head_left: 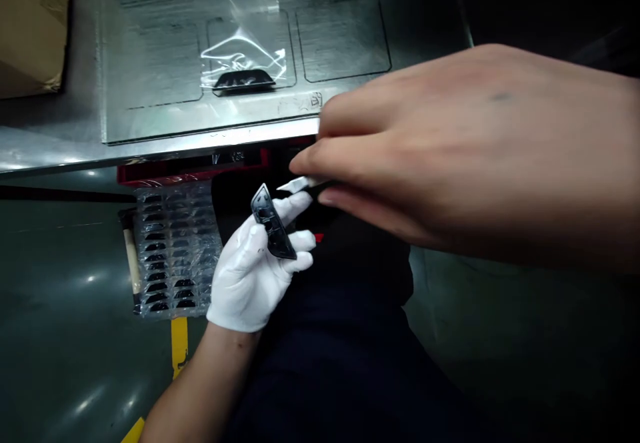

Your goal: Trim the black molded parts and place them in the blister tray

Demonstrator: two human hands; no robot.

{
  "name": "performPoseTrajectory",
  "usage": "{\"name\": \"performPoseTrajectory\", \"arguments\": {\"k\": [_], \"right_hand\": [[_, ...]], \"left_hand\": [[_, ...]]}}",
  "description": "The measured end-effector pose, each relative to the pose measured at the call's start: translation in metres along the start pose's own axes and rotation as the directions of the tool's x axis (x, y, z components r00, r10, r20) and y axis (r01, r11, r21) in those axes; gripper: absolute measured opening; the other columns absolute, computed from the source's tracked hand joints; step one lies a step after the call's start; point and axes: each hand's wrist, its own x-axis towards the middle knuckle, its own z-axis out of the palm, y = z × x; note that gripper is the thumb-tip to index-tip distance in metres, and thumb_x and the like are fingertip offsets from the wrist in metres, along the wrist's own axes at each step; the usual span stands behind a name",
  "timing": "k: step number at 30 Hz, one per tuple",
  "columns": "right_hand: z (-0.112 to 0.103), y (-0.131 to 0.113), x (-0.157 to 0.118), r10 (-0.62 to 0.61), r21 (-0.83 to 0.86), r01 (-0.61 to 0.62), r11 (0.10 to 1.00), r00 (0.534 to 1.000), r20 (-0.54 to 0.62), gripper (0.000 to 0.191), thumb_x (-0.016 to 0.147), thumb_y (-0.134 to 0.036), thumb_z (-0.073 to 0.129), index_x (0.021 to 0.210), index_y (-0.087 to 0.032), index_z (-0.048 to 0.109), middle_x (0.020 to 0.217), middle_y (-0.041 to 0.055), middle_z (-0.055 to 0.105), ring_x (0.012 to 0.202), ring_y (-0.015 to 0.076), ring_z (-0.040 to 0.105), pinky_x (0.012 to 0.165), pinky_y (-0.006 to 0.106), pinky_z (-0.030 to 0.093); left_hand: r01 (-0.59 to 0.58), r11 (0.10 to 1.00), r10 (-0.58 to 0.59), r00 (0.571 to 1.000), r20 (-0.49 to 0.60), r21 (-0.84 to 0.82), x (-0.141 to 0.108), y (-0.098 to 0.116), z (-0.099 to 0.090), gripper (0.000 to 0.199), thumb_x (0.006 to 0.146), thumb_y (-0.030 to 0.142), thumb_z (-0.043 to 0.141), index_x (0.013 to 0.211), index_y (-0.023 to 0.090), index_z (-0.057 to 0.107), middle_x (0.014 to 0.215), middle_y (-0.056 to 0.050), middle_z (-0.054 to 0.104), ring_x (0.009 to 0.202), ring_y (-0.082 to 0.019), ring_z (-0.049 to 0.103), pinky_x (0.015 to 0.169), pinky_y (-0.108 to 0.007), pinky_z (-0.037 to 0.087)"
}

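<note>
My left hand [250,273], in a white glove, grips a small black plastic part [274,223] between thumb and fingers. The part is long with slanted ends, and its ribbed inner side faces up. My bare right hand [390,156] pinches a craft knife with a pale pointed blade [294,185], most of its handle hidden by the fingers. The blade tip is close to the upper end of the part; whether they touch I cannot tell. On the bench above, a similar black part [244,81] lies at a clear plastic bag [240,56].
The metal bench [55,139] carries a clear sheet [150,113] over outlined rectangles. A cardboard box [33,26] stands at the upper left. Below the bench edge are a red bin [165,173] and a clear blister tray [197,249] holding several black parts. Yellow strips [179,343] show at the lower left.
</note>
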Motion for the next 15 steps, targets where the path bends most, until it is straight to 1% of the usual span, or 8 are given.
{"name": "performPoseTrajectory", "arguments": {"k": [1, 2, 3, 5, 7, 9, 11, 15], "right_hand": [[0.003, 0.003, -0.004, -0.008, 0.001, 0.008, 1.0, 0.998, -0.063, 0.024, 0.098, -0.037, 0.058, 0.108, -0.024, 0.075, 0.09, 0.0048, 0.071, 0.069, 0.0186, 0.061, 0.051, 0.035, 0.028], [0.006, 0.005, -0.008, -0.016, 0.037, 0.021, 0.999, 0.99, -0.138, 0.03, 0.102, -0.037, 0.05, 0.117, -0.025, 0.073, 0.093, 0.0049, 0.071, 0.069, 0.0188, 0.061, 0.051, 0.035, 0.028], [0.011, 0.006, -0.013, -0.017, 0.086, 0.034, 0.996, 0.98, -0.197, 0.035, 0.106, -0.036, 0.043, 0.122, -0.025, 0.071, 0.094, 0.0047, 0.072, 0.069, 0.0189, 0.062, 0.052, 0.036, 0.03], [0.019, 0.004, -0.019, 0.001, 0.174, 0.043, 0.984, 0.97, -0.242, 0.041, 0.109, -0.039, 0.035, 0.124, -0.025, 0.071, 0.092, 0.0038, 0.075, 0.066, 0.0182, 0.064, 0.054, 0.036, 0.035], [0.026, -0.003, -0.022, 0.045, 0.236, 0.01, 0.972, 0.973, -0.226, 0.041, 0.109, -0.041, 0.038, 0.12, -0.023, 0.074, 0.089, 0.0038, 0.077, 0.061, 0.018, 0.064, 0.054, 0.036, 0.038], [0.028, -0.012, -0.022, 0.067, 0.284, -0.014, 0.959, 0.982, -0.178, 0.038, 0.108, -0.039, 0.043, 0.114, -0.021, 0.075, 0.087, 0.0046, 0.077, 0.06, 0.0186, 0.064, 0.055, 0.035, 0.041], [0.029, -0.019, -0.018, 0.054, 0.311, -0.005, 0.95, 0.987, -0.149, 0.032, 0.106, -0.035, 0.047, 0.111, -0.019, 0.075, 0.086, 0.0053, 0.077, 0.063, 0.0194, 0.065, 0.057, 0.034, 0.043], [0.029, -0.024, -0.012, 0.021, 0.328, 0.02, 0.944, 0.993, -0.119, 0.026, 0.105, -0.03, 0.052, 0.111, -0.017, 0.074, 0.086, 0.0067, 0.076, 0.067, 0.0202, 0.066, 0.059, 0.033, 0.044]], "left_hand": [[-0.035, 0.999, 0.035, 0.999, -0.018, 0.004, -0.001, 0.001, 0.0, 0.028, 0.085, 0.047, 0.082, 0.109, 0.031, 0.079, 0.14, -0.003, 0.069, 0.079, -0.012, 0.069, 0.065, -0.021, 0.063], [-0.069, 0.998, 0.069, 0.997, -0.025, 0.003, -0.001, 0.002, 0.0, 0.03, 0.085, 0.048, 0.082, 0.11, 0.032, 0.078, 0.141, -0.002, 0.068, 0.082, -0.013, 0.069, 0.067, -0.022, 0.063], [-0.098, 0.995, 0.098, 0.995, -0.02, -0.006, -0.001, 0.003, -0.001, 0.03, 0.085, 0.049, 0.081, 0.111, 0.034, 0.078, 0.14, -0.001, 0.069, 0.086, -0.014, 0.07, 0.071, -0.024, 0.064], [-0.154, 0.988, 0.154, 0.988, 0.002, -0.033, -0.001, 0.004, -0.002, 0.026, 0.088, 0.047, 0.079, 0.112, 0.036, 0.077, 0.137, 0.001, 0.07, 0.1, -0.017, 0.072, 0.084, -0.028, 0.065], [-0.212, 0.977, 0.212, 0.977, 0.012, -0.036, 0.0, 0.004, -0.001, 0.024, 0.091, 0.045, 0.077, 0.113, 0.036, 0.076, 0.135, 0.001, 0.07, 0.113, -0.02, 0.071, 0.096, -0.035, 0.063], [-0.266, 0.964, 0.266, 0.964, 0.002, -0.018, 0.0, 0.004, 0.001, 0.024, 0.091, 0.044, 0.077, 0.114, 0.035, 0.075, 0.135, 0.001, 0.07, 0.119, -0.021, 0.07, 0.104, -0.037, 0.06], [-0.3, 0.954, 0.3, 0.954, -0.018, -0.007, 0.001, 0.004, 0.004, 0.025, 0.091, 0.041, 0.079, 0.114, 0.033, 0.075, 0.133, 0.0, 0.071, 0.119, -0.02, 0.07, 0.106, -0.035, 0.058], [-0.322, 0.947, 0.32, 0.946, -0.05, -0.02, 0.0, 0.003, 0.008, 0.025, 0.091, 0.038, 0.079, 0.115, 0.03, 0.074, 0.13, -0.001, 0.074, 0.114, -0.017, 0.072, 0.103, -0.029, 0.059]]}}
